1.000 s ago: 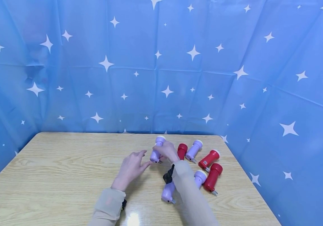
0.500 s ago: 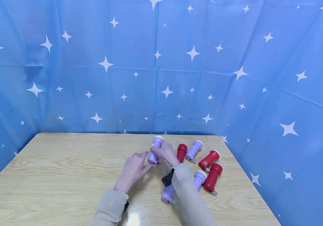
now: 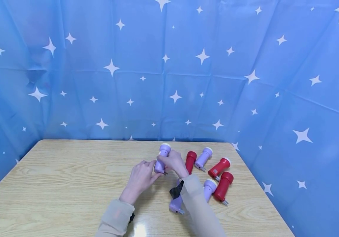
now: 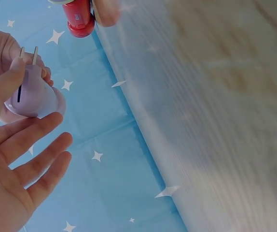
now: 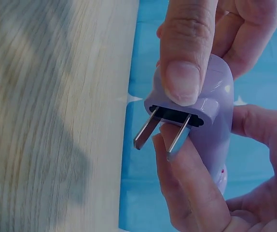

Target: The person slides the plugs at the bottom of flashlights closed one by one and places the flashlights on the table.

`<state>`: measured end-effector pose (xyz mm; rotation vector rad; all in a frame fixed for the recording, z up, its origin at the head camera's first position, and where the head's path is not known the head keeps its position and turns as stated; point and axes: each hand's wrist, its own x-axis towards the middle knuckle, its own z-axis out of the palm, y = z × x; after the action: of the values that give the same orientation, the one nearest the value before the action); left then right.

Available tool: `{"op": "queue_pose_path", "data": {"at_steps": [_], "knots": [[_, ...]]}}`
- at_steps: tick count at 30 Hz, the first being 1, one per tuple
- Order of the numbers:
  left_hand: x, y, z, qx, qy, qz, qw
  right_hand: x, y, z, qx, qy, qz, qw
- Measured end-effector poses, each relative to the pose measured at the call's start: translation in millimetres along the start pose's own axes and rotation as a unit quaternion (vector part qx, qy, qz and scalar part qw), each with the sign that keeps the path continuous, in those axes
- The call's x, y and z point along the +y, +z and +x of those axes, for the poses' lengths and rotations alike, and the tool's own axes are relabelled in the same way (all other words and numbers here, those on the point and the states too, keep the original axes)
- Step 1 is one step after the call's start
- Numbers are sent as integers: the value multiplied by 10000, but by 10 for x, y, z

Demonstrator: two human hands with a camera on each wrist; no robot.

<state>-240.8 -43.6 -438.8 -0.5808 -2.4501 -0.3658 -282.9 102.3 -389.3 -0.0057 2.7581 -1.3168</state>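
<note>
A light purple flashlight (image 3: pixel 165 150) is held up over the table between both hands, its pale lens end pointing away. My right hand (image 3: pixel 173 161) grips its body from the right side. At the base, my left hand (image 3: pixel 141 176) pinches the plug end; in the right wrist view its thumb (image 5: pixel 186 72) presses just above the slot. Two metal plug prongs (image 5: pixel 179 137) stick out of that slot, beside a right-hand finger (image 5: pixel 196 174). In the left wrist view, the other left fingers (image 4: pixel 42 169) are spread loosely below the flashlight.
Right of the hands on the wooden table (image 3: pixel 68 184) lie red flashlights (image 3: pixel 191 160) (image 3: pixel 219 166) (image 3: pixel 223 186) and a purple one (image 3: pixel 203 158). Two more purple flashlights (image 3: pixel 175 204) (image 3: pixel 209 187) are partly covered by the right forearm. A blue starry curtain (image 3: pixel 145 89) hangs behind.
The flashlight in my right hand has shifted slightly left and down. My left hand has moved a little right, and its thumb and index finger have closed in on the flashlight's base.
</note>
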Motion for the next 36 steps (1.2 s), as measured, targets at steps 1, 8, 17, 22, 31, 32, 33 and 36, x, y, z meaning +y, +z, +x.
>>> {"op": "queue_pose_path", "data": {"at_steps": [1,8,17,22,31,32,33,36], "knots": [[-1,-3,-4,5,32,-2,10000,3,1,-5,4,-9,19,10000],[-38,-14,-13,126,391,38,9991,30,21,-41,-2,-54,166,9998],[-75,-16,-23,358,725,139,9966,37,57,-66,91,-75,60,9999],[-74,-17,-28,444,775,260,9957,33,67,-84,105,0,20,9999],[-95,-2,-24,735,1160,555,9890,23,80,-86,151,116,-88,9998],[-97,2,-23,762,1196,567,9883,20,78,-87,154,120,-96,9998],[-100,5,-22,787,1226,570,9877,18,77,-86,161,128,-109,9997],[-105,13,-22,814,1273,577,9868,10,72,-85,195,86,-177,9996]]}}
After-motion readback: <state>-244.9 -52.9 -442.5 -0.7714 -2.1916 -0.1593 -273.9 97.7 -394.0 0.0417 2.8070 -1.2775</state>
